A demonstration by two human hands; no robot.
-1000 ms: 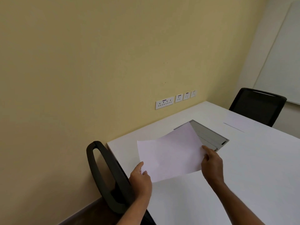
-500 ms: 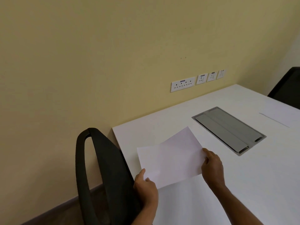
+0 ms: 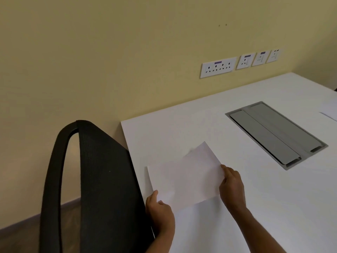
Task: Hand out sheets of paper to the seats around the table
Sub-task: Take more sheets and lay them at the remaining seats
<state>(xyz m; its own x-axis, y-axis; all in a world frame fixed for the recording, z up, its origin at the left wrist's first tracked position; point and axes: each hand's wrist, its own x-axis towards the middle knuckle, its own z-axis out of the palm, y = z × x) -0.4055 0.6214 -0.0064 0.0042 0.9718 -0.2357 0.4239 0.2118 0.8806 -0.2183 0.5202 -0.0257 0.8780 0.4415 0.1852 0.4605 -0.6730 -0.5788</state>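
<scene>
A white sheet of paper (image 3: 186, 174) hovers low over the white table (image 3: 191, 121), near its left edge. My left hand (image 3: 160, 210) pinches the sheet's near left corner. My right hand (image 3: 231, 189) grips its right edge. The far corner of the sheet lifts slightly off the table. A black mesh chair (image 3: 98, 179) stands pushed against the table's left side, right beside the sheet. Another sheet (image 3: 330, 115) lies flat at the far right edge of the view.
A grey cable hatch (image 3: 275, 134) is set into the table to the right of the sheet. Wall sockets (image 3: 218, 67) line the yellow wall behind the table. Dark floor shows under the chair at lower left.
My view has swung left and down, and the far black chair has left the frame. The sheet, held by both hands, has come lower and closer to the table beside the near chair.
</scene>
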